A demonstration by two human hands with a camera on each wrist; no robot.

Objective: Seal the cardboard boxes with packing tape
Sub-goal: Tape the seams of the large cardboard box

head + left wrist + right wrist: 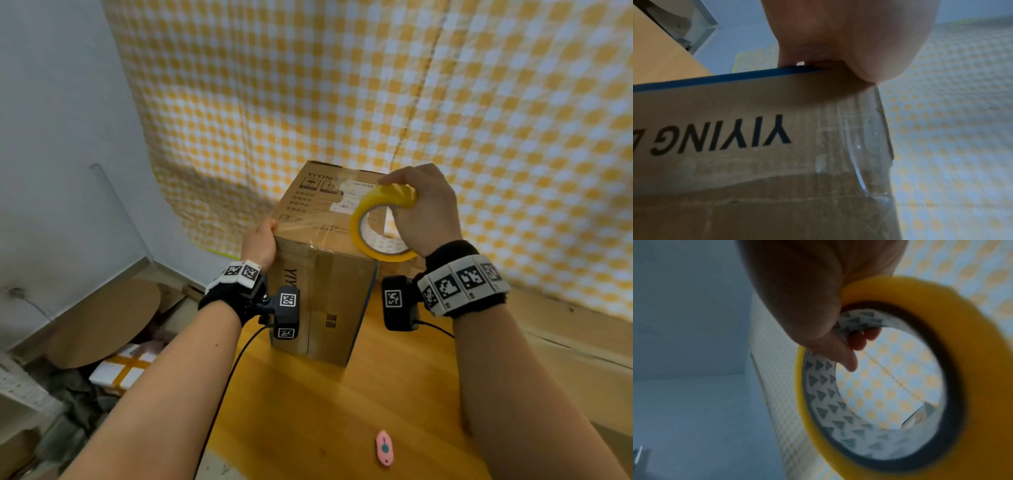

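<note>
A tall brown cardboard box [329,274] printed "YIYING" stands upright on the wooden table [325,411]. Glossy clear tape [308,228] crosses its top near the front edge and runs down the side [859,146]. My left hand [258,243] grips the box's upper left corner, thumb on top; the fingers are hidden behind the box. In the left wrist view the palm [849,32] presses on the box [756,162]. My right hand [421,209] holds a yellow tape roll [380,222] over the box's top right. The fingers [859,340] curl through the roll's core [972,353].
A pink utility knife [384,448] lies on the table near its front edge. A yellow-and-white checked curtain [376,85] hangs close behind the box. Down to the left are a round cardboard piece [102,322], a white taped parcel [123,370] and other clutter.
</note>
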